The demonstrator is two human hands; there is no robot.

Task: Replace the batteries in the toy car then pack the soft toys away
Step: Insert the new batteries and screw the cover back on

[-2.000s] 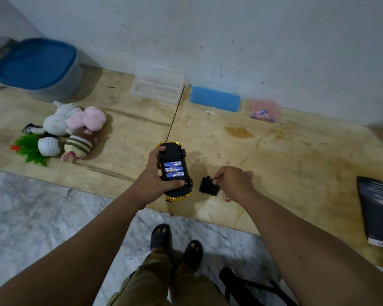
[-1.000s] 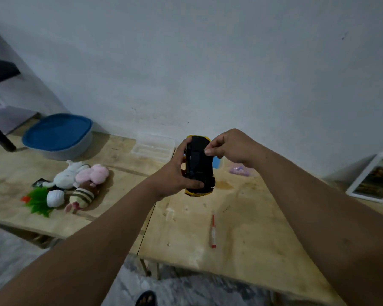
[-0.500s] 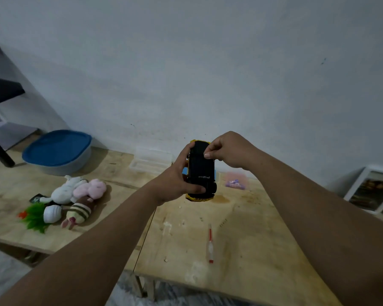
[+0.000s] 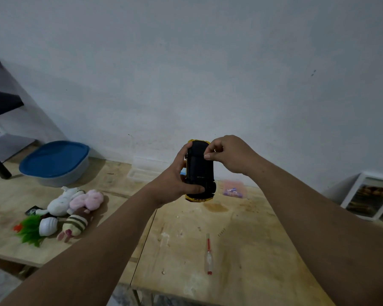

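It looks like a plain room in a home. A bare plywood worktop (image 4: 241, 239) stands against an unpainted grey wall (image 4: 208, 74). At nine o'clock soft toys (image 4: 73, 208) lie in a heap near a blue-lidded tub (image 4: 53, 161), and at three o'clock a framed picture (image 4: 369, 198) leans on the wall.

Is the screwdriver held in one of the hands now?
No, the screwdriver lies on the table, while both hands hold the toy car.
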